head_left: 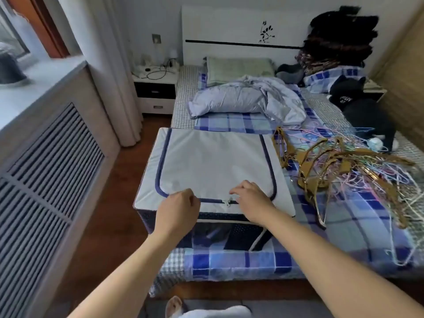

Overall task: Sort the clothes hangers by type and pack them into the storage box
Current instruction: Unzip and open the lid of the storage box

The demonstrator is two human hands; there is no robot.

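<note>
A white fabric storage box (213, 161) with navy zipper trim stands on the bed's near left corner, its lid zipped flat. My left hand (177, 210) is curled at the lid's front edge, fingers pinching the fabric by the zipper line. Just right of the white zipper pull (227, 201), my right hand (250, 200) has its fingertips curled in against it. A tangled heap of hangers (344, 171) lies to the right of the box: brown wooden ones (305, 161) mixed with thin pastel wire ones (390, 180).
The bed (229, 260) has a blue checked sheet, with a crumpled grey quilt (247, 99) and dark clothes (362, 106) further back. A radiator cover (46, 168) runs along the left, across a strip of wooden floor. A nightstand (156, 92) stands by the headboard.
</note>
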